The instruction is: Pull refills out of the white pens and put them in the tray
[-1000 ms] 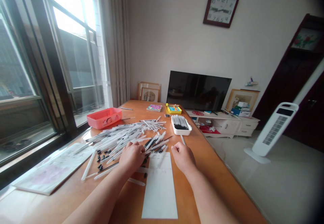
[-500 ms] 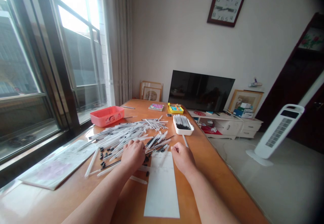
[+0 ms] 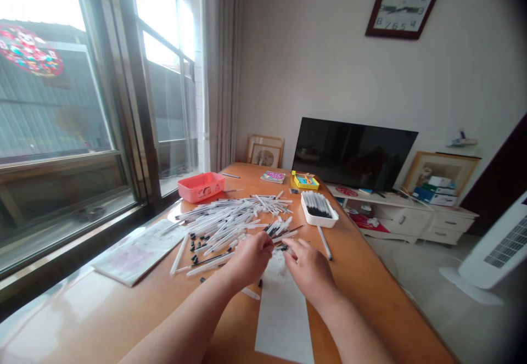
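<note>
My left hand [image 3: 256,255] is closed in a pinch above the top of a long sheet of white paper [image 3: 284,320]. Close beside it, my right hand [image 3: 309,268] has its thumb and fingers drawn together. Whatever the fingertips hold is too small or hidden to make out. Between and just beyond the hands lie whitish pen barrels [image 3: 284,236] and small dark parts. A large loose pile of clear pen tubes [image 3: 230,216] spreads behind my left hand. Several black pen caps [image 3: 196,244] lie to its left.
A white tray [image 3: 325,221] of black-tipped pens stands at the right, with a single pen [image 3: 324,243] near it. Farther back are a red plastic box [image 3: 201,188], a booklet [image 3: 272,177] and a yellow box [image 3: 305,181]. A large notebook [image 3: 135,254] lies at left.
The view has swung left. My hands have come closer together over the paper's top end, the left leaving the pile's edge and closing into a pinch.
</note>
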Action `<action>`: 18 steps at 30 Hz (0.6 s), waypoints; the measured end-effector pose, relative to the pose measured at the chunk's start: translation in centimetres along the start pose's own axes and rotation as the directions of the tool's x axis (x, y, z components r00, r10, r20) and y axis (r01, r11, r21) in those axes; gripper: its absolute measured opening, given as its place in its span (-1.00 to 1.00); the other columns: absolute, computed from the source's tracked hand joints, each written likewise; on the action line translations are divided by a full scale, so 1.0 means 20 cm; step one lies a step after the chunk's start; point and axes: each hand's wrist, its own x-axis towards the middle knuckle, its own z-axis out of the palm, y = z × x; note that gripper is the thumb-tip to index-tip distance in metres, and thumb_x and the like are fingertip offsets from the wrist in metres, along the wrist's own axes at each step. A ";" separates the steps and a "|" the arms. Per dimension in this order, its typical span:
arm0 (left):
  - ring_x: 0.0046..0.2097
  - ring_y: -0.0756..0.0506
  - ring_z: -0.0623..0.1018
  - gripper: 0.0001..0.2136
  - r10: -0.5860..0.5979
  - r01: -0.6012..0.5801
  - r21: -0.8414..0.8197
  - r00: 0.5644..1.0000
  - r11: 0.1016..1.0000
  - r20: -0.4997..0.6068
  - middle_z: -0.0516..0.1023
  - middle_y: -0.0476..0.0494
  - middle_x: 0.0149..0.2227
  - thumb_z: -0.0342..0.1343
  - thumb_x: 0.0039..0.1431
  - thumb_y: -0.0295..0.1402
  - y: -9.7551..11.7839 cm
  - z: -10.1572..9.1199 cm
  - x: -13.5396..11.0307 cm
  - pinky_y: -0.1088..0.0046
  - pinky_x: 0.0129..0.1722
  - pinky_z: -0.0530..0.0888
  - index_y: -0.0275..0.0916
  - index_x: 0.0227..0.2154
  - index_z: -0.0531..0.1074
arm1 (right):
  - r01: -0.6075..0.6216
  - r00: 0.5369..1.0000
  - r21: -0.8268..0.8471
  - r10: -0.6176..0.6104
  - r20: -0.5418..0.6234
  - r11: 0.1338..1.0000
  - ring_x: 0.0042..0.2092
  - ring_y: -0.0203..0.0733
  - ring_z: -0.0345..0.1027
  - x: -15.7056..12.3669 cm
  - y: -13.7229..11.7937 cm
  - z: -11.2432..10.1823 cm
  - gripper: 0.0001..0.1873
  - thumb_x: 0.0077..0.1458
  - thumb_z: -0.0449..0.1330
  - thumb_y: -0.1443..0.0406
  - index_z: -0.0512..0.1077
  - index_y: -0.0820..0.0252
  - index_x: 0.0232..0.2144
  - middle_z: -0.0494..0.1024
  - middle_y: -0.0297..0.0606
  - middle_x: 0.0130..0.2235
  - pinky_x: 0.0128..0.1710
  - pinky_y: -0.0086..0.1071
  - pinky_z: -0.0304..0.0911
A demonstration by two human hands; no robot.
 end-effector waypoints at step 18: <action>-0.14 -0.25 0.52 -0.86 -0.326 0.422 0.407 0.901 0.810 -0.285 0.63 -0.21 -0.27 0.08 0.08 -0.33 -0.33 -0.34 0.04 0.33 -0.21 0.33 -0.14 -0.37 0.55 | -0.178 0.899 0.311 0.282 -0.334 0.934 -0.26 -0.08 0.40 0.02 0.13 -0.11 -0.55 0.29 0.01 -0.01 0.50 0.17 -0.37 0.56 -0.14 -0.31 -0.23 -0.31 0.21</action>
